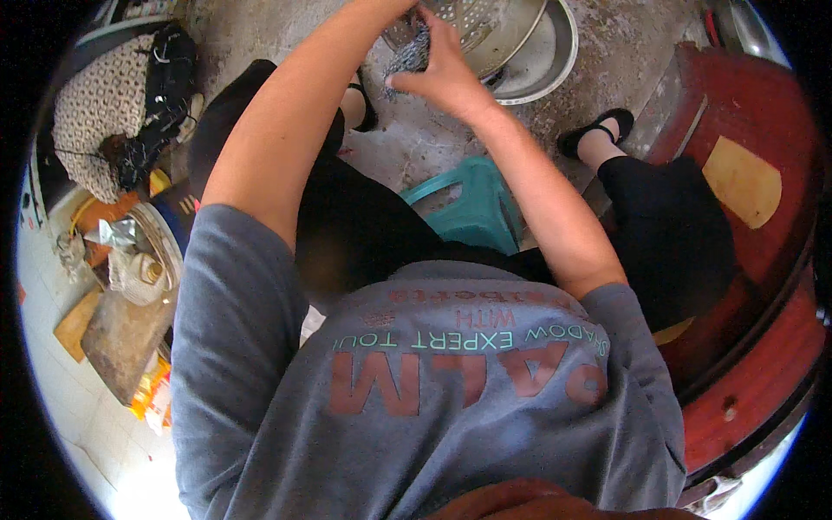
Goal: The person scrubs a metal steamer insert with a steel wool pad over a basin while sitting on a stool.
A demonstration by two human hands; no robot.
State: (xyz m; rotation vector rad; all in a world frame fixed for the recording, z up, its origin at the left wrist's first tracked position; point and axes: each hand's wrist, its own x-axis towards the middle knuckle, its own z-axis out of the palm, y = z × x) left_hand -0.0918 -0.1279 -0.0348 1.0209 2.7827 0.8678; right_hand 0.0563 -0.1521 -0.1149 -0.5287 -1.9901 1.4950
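Note:
My right hand (445, 68) holds a grey metal-wool scouring pad (411, 57) between thumb and fingers. My left forearm reaches to the top edge, where the left hand is almost wholly cut off by the frame; what it touches is hidden. Right behind the pad is a perforated metal strainer or steamer tray (465, 13), partly out of view. Beside it a round metal basin (567, 62) holds cloudy liquid, with a rounded, shiny metal piece (504, 49) leaning over its near side.
A green plastic stool (478, 208) stands between my legs on the stained concrete floor. To the right is a dark red wooden surface (747, 97). At left lie a patterned bag or cloth (101, 97), a worn board (123, 338) and a cluttered round container (170, 237).

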